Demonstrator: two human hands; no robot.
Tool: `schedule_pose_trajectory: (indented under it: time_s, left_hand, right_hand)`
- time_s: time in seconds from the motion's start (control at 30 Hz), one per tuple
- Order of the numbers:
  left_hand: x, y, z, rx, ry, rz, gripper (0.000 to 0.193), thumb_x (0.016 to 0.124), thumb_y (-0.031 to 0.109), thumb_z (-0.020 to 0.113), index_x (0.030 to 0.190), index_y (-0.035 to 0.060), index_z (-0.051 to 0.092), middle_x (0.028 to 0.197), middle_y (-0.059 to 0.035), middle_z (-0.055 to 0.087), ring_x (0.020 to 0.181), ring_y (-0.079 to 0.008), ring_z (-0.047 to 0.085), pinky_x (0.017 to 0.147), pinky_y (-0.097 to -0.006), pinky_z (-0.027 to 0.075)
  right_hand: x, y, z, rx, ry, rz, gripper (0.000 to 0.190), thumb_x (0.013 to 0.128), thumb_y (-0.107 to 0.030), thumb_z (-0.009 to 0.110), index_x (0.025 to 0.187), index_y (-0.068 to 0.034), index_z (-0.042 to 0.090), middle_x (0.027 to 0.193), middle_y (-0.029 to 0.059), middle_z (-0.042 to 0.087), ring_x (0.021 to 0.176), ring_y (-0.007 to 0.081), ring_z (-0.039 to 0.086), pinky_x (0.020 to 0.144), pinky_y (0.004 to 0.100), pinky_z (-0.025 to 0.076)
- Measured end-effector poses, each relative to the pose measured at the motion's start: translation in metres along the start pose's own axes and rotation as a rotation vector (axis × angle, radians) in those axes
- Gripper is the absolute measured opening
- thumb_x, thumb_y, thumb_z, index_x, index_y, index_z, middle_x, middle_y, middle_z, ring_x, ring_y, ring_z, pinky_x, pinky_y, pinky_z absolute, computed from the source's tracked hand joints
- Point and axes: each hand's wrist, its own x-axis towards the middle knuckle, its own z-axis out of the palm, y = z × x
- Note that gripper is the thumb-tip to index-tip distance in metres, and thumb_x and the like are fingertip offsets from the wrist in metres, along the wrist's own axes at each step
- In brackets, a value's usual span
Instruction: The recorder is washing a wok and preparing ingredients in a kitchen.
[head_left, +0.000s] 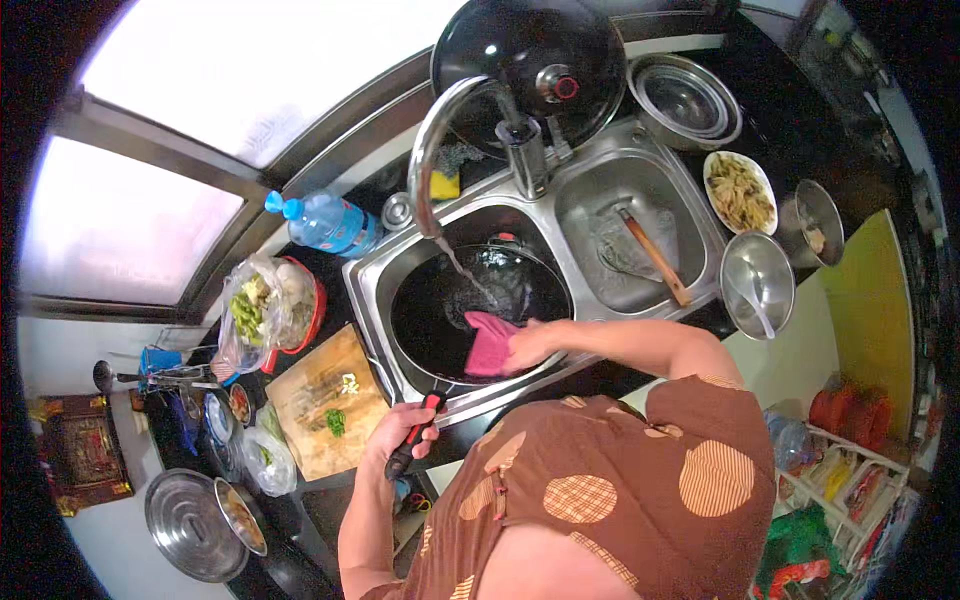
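Note:
My left hand (405, 435) grips the black and red handle (420, 427) of a large dark wok (420, 322). The wok sits in the left basin of a steel double sink (367, 300). In my right hand (534, 345) is a pink cloth (491, 345), held against the wok's inner wall on the near right side. A curved chrome faucet (424, 165) arches over the basin, and a thin stream of water runs from it into the wok. Some water covers the wok's bottom.
The right basin holds a wooden-handled tool (652, 255) over a clear plastic bag. A wooden cutting board (315, 405) with chopped greens lies left of the sink. Behind the faucet leans a large wok lid (487, 45). Steel bowls (757, 277) and a dish of food (740, 191) stand at right.

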Motion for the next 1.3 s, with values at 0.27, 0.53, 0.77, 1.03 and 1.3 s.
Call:
schedule_pose_trajectory:
  time_s: [0.27, 0.53, 0.77, 1.03, 1.3]
  left_hand:
    - [-0.036, 0.031, 0.033, -0.03, 0.012, -0.028, 0.019, 0.088, 0.014, 0.05, 0.098, -0.0024, 0.047, 0.063, -0.0096, 0.052, 0.037, -0.0148, 0.046, 0.032, -0.0249, 0.037]
    - [-0.116, 0.06, 0.097, 0.279, 0.365, 0.072, 0.013, 0.083, 0.009, 0.05, 0.09, -0.0004, 0.045, 0.061, -0.0137, 0.052, 0.037, -0.0198, 0.048, 0.031, -0.0299, 0.035]
    - [-0.15, 0.06, 0.115, 0.409, 0.502, 0.108, 0.012, 0.08, 0.007, 0.053, 0.084, -0.0031, 0.049, 0.058, -0.0157, 0.054, 0.035, -0.0207, 0.049, 0.031, -0.0311, 0.035]
    - [-0.114, 0.049, 0.068, 0.232, 0.302, 0.161, 0.012, 0.084, 0.007, 0.049, 0.089, -0.0025, 0.046, 0.063, -0.0129, 0.054, 0.038, -0.0166, 0.049, 0.031, -0.0275, 0.036]
    - [-0.049, 0.003, 0.022, 0.05, 0.03, 0.185, 0.018, 0.086, 0.009, 0.049, 0.099, -0.0017, 0.043, 0.064, -0.0098, 0.05, 0.036, -0.0141, 0.045, 0.031, -0.023, 0.033]
  right_hand:
    - [-0.069, 0.027, -0.005, -0.088, 0.432, 0.113, 0.036, 0.076, -0.037, 0.054, 0.085, -0.005, 0.069, 0.088, 0.0161, 0.066, 0.084, 0.0322, 0.063, 0.081, 0.0467, 0.043]
    - [-0.091, 0.062, 0.0, 0.612, 0.947, 0.067, 0.03, 0.079, -0.03, 0.056, 0.071, -0.004, 0.067, 0.064, 0.0108, 0.065, 0.059, 0.0212, 0.063, 0.06, 0.035, 0.049]
    - [-0.098, 0.041, -0.014, 0.989, 0.943, -0.112, 0.036, 0.088, -0.02, 0.049, 0.061, 0.001, 0.06, 0.052, 0.0083, 0.06, 0.044, 0.0152, 0.058, 0.046, 0.0297, 0.048]
    - [-0.112, 0.026, -0.047, 1.074, 0.976, -0.198, 0.035, 0.093, -0.021, 0.041, 0.081, 0.006, 0.06, 0.052, 0.0121, 0.058, 0.037, 0.0153, 0.054, 0.03, 0.0277, 0.041]
    - [-0.091, -0.004, -0.081, 1.141, 1.073, -0.366, 0.023, 0.088, -0.014, 0.049, 0.091, 0.003, 0.064, 0.067, 0.0056, 0.062, 0.049, 0.0065, 0.053, 0.041, 0.0214, 0.04]
